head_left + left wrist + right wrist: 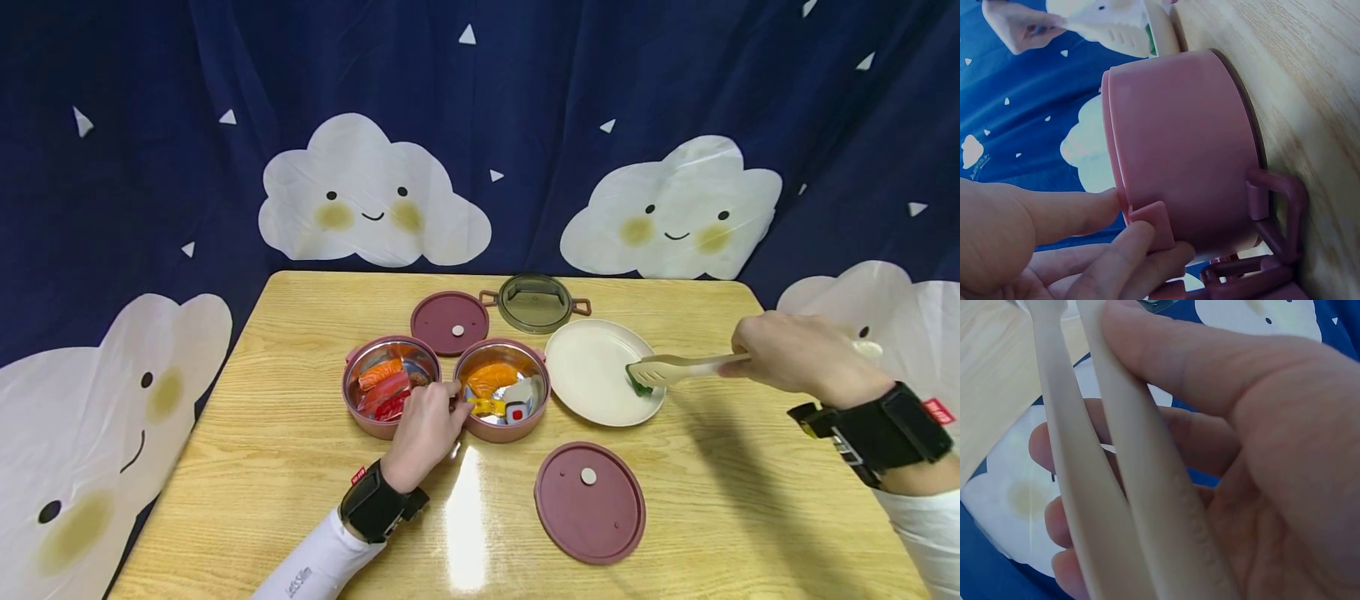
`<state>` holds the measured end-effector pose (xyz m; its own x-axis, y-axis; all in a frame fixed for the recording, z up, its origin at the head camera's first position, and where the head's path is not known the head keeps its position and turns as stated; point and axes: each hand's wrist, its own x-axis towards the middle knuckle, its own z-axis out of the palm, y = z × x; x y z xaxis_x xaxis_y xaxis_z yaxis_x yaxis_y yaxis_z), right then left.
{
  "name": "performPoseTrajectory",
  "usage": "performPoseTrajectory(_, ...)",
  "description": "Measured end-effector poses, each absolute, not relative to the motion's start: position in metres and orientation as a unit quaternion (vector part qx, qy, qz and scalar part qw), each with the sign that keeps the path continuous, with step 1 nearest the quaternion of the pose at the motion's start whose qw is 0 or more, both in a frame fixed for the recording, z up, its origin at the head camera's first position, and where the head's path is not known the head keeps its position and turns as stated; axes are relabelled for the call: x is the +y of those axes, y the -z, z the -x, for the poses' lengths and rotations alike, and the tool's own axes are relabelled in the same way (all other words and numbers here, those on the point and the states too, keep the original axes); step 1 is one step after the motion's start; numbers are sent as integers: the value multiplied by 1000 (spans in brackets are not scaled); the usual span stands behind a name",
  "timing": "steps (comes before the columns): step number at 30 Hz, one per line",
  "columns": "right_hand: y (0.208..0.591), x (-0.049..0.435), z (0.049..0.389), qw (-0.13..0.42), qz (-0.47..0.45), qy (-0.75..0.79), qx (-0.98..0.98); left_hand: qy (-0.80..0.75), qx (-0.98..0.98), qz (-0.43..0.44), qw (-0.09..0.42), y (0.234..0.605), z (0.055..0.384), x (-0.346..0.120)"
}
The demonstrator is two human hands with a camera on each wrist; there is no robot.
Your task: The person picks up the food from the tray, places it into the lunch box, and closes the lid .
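Note:
My left hand (423, 429) pinches the small side tab (1155, 226) of the right pink pot (498, 434), thumb at the rim. Inside that pot lie an orange slice (491, 377), a yellow piece (487, 407), a greyish-white piece and a sushi roll (516, 412) with a red centre. My right hand (813, 354) grips beige slotted tongs (686, 368), fingers around both arms in the right wrist view. The tongs' head is over the right side of a cream plate (585, 371), at a dark green piece (638, 382) partly hidden under it.
A second pink pot (378, 427) on the left holds salmon and red pieces. Behind are a maroon lid (450, 317) and a glass lid (534, 302) with side handles. Another maroon lid (590, 521) lies in front on the wooden table (247, 467). A blue cloud-patterned curtain hangs behind.

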<state>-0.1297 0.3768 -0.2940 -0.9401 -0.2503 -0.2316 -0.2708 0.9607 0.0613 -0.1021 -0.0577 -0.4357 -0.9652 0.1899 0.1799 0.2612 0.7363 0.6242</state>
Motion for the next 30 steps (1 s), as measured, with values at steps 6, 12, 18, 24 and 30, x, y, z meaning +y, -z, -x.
performPoseTrajectory(6, 292, 377, 130, 116, 124, -49, 984, 348, -928, 125, 52, 436, 102, -58)
performPoseTrajectory(12, 290, 378, 130, 118, 112, -49, 985, 346, -929, 123, 53, 436, 102, -58)
performPoseTrajectory(18, 293, 373, 133, 108, 125, -52, 985, 345, -929, 122, 52, 436, 101, -58)
performPoseTrajectory(24, 296, 371, 134, 101, 132, -54, 985, 349, -928, 123, 50, 436, 102, -58)
performPoseTrajectory(30, 295, 368, 133, 92, 151, -69, 982, 348, -928, 124, 51, 437, 103, -58)
